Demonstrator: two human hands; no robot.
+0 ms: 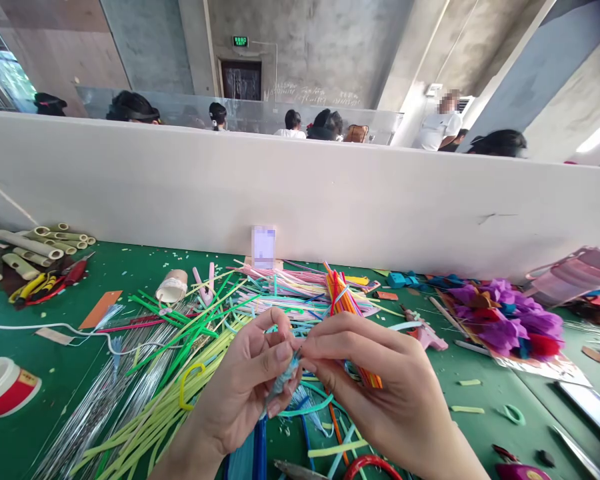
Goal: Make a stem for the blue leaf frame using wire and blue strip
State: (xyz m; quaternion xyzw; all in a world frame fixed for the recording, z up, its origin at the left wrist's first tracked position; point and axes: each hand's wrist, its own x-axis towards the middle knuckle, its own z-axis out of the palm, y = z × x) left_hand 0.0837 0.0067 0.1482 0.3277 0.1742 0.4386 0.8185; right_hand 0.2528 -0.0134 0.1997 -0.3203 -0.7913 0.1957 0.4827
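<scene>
My left hand (245, 383) is closed around a slim, light-blue fuzzy piece (283, 380), perhaps of pipe cleaner, which slants down between thumb and fingers. At its upper end the fingertips of my right hand (385, 373) pinch together; whatever they hold is too small to make out. Both hands meet above a pile of coloured craft stems. Yellow-green stems (165, 400) fan out to the left, and an orange bundle (337, 293) stands out behind the fingers. Red-handled scissors (373, 463) lie just below my right hand, partly cut off by the frame.
Silver wires (105, 393), a red-and-white tub (10, 387), bamboo pieces (45, 247) and pliers (45, 287) lie left. A phone (264, 247) leans against the white partition (300, 193). Purple paper flowers (505, 317), a pink glue gun (425, 333) and tweezers (580, 453) lie right. People sit beyond.
</scene>
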